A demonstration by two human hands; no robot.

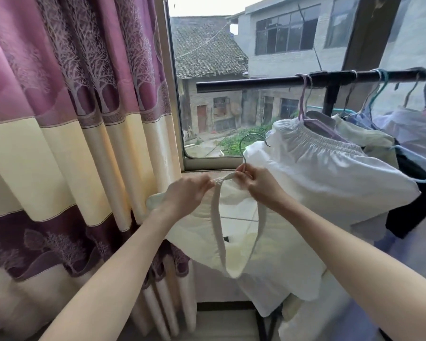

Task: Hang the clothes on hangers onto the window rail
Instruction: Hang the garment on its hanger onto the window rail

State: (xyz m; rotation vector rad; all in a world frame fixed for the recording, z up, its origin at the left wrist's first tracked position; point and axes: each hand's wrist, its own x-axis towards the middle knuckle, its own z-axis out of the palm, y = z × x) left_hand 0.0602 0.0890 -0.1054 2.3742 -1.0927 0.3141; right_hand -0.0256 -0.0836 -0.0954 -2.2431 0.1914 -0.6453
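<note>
Fitting the cream garment (276,254) onto its hanger (250,141), by the look of it, before any lift to the rail.

To do well: keep the neckband (225,178) stretched taut between both hands and centred under the wire hook, so the cloth sits evenly on both shoulders of the hanger. Check that neither side slips off, then take hold at the hook's neck and raise it to the free stretch of the window rail (244,83), left of the purple hanger (305,94). Leave room beside the white garment (330,163) already hung there, lest the two bunch together.

Left hand (185,195) raised in the middle of the view, forearm coming up from the near left, fingers curled and pinching the left end of the neckband. Right hand (258,183) just beside it, forearm slanting in from the near right, fingertips pinching the band where the hanger's wire stem rises; cannot tell whether the wire itself is held too. Hands close together, nearly touching across the short span of band.

Cream garment hanging below the hands, in front of the window sill (207,166), right of the purple curtain (71,107), not yet on the rail.
</note>
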